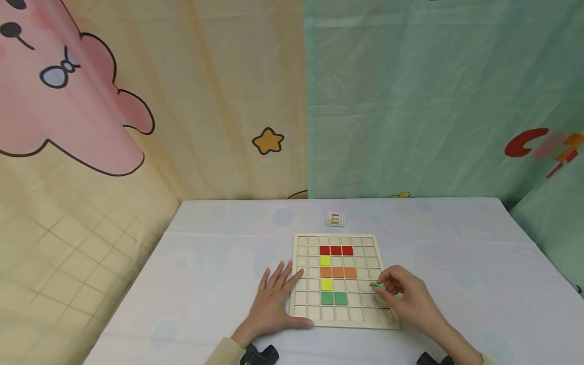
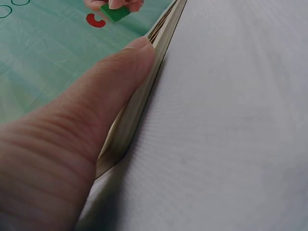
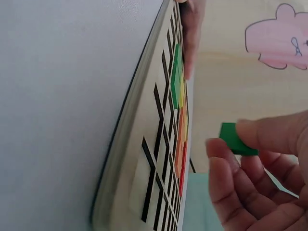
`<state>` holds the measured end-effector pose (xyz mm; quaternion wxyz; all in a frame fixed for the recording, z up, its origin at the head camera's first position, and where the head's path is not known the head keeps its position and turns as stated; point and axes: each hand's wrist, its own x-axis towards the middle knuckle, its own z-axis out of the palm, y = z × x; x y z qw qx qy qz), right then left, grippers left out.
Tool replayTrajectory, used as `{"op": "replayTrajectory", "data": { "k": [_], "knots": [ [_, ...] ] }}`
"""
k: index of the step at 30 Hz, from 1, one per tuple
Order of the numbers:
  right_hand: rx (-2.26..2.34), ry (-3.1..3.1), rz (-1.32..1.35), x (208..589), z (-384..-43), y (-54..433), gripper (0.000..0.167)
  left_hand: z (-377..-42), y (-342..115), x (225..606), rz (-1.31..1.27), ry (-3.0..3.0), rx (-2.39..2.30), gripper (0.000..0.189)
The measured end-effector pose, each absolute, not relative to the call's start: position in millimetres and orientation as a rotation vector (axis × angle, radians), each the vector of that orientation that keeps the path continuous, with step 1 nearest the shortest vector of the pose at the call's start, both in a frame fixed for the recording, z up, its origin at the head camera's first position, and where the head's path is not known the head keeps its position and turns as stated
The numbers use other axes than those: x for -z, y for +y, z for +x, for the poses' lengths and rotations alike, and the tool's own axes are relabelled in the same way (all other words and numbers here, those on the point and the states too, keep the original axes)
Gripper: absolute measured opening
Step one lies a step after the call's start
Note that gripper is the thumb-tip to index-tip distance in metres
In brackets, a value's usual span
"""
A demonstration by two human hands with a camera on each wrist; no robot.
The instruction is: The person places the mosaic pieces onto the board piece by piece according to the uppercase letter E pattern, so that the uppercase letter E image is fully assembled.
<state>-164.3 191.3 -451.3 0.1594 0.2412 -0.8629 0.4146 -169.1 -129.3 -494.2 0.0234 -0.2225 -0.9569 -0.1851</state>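
Note:
A wooden grid board lies flat on the table. Three red tiles sit in an upper row, with three orange tiles lower down. One yellow tile lies between those rows and another yellow tile below the orange. Two green tiles are side by side near the bottom. My right hand pinches a loose green tile between thumb and fingers, above the board's right side. With fingers spread, my left hand rests at the board's left edge, its thumb along the near edge.
Behind the board lies a small card printed with a coloured grid pattern. A pale cloth covers the table. Printed curtains hang behind it and at both sides.

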Motion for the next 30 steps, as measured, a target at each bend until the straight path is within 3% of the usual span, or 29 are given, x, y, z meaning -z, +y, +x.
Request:
{"op": "replayTrajectory", "data": {
  "k": [7,17,30],
  "knots": [
    [-1.149,-2.678,0.943,453.9,-168.5,166.4,0.029,-169.5,-127.3,494.4,-0.681,-2.998,0.573,0.112],
    [-0.859,-2.884,0.686,450.9,-178.1,155.5,0.019,-169.6,-128.4,495.6,-0.702,-2.923,0.573,0.111],
    [-0.810,-2.837,0.748,456.1,-172.3,160.6,0.009,-170.3,-128.5,495.4,-0.671,-2.988,0.558,0.112]
  ]
}}
